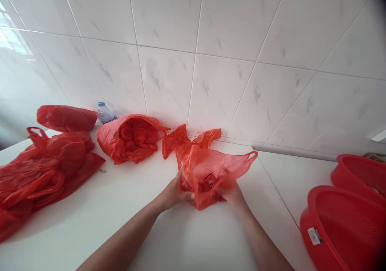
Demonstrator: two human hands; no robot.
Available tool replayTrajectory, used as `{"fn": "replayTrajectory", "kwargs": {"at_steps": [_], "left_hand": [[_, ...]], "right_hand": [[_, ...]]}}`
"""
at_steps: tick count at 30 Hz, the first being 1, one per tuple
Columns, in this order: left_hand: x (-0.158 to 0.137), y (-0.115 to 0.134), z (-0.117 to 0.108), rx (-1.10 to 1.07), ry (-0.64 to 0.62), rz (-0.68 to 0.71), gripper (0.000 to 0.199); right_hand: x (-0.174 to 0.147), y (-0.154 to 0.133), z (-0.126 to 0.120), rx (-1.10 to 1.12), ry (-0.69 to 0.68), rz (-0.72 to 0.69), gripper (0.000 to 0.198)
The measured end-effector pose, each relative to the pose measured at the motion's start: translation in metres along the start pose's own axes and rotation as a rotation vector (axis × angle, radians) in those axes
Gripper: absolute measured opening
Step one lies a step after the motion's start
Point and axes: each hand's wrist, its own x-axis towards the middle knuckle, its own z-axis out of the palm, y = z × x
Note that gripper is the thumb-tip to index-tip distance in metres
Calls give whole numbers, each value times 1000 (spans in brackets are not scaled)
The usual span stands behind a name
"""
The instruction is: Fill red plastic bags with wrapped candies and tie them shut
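A thin red plastic bag (pixel 205 162) with loop handles is between my hands in the middle of the white table, its mouth spread toward me. My left hand (pixel 177 188) grips the bag's left side, with the thumb at its near edge. On the right, my right hand (pixel 230 188) is partly covered by the film and blurred, its fingers closed on that side of the bag. Inside sits a small dark red item (pixel 210 180) with a black-and-white mark; its kind cannot be made out. Crumpled red plastic (pixel 177 142) lies just behind the bag.
At the left lie a heap of red plastic bags (pixel 54 170) and a rolled red bundle (pixel 66 118). A bunched red bag (pixel 129 138) and a blue-capped bottle (pixel 105 112) stand near the tiled wall (pixel 169 78). Red plastic baskets (pixel 321 222) are at the right.
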Motion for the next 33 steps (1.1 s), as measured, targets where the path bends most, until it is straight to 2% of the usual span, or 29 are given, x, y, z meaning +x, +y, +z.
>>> {"fn": "replayTrajectory", "kwargs": {"at_steps": [3, 5, 7, 10, 12, 15, 17, 18, 20, 23, 28, 31, 33], "left_hand": [[21, -4, 18, -72, 151, -5, 39], [29, -6, 15, -103, 224, 6, 29], [30, -10, 6, -138, 271, 19, 26], [25, -14, -5, -175, 253, 18, 28], [22, -15, -8, -192, 213, 27, 38], [20, -13, -4, -212, 170, 67, 54], [19, -14, 2, -264, 129, 26, 53], [18, -14, 6, -299, 107, -16, 48], [17, -17, 12, -374, 78, -103, 34], [14, -22, 17, -488, 106, -164, 27], [15, -27, 16, -666, 192, -232, 25], [14, -27, 20, -710, 195, -263, 22], [12, -24, 24, -717, 178, -271, 21]], "right_hand": [[7, 3, 3, -54, 156, 5, 37], [5, 2, -7, -81, 240, -22, 35], [-1, -2, -17, -101, 267, -51, 36], [-7, -9, -23, -44, 155, -69, 39], [-7, -15, -20, 61, 46, -85, 45], [-6, -23, -12, 210, -89, -116, 68], [-6, -26, -7, 232, -107, -93, 78], [-7, -27, -5, 225, -92, -64, 75], [-10, -26, -5, 233, -51, 27, 54], [-9, -26, -13, 408, -46, 131, 30], [-2, -31, -26, 664, -49, 162, 25], [-4, -33, -22, 817, -54, 173, 5], [-7, -33, -13, 880, -125, 161, 7]]}}
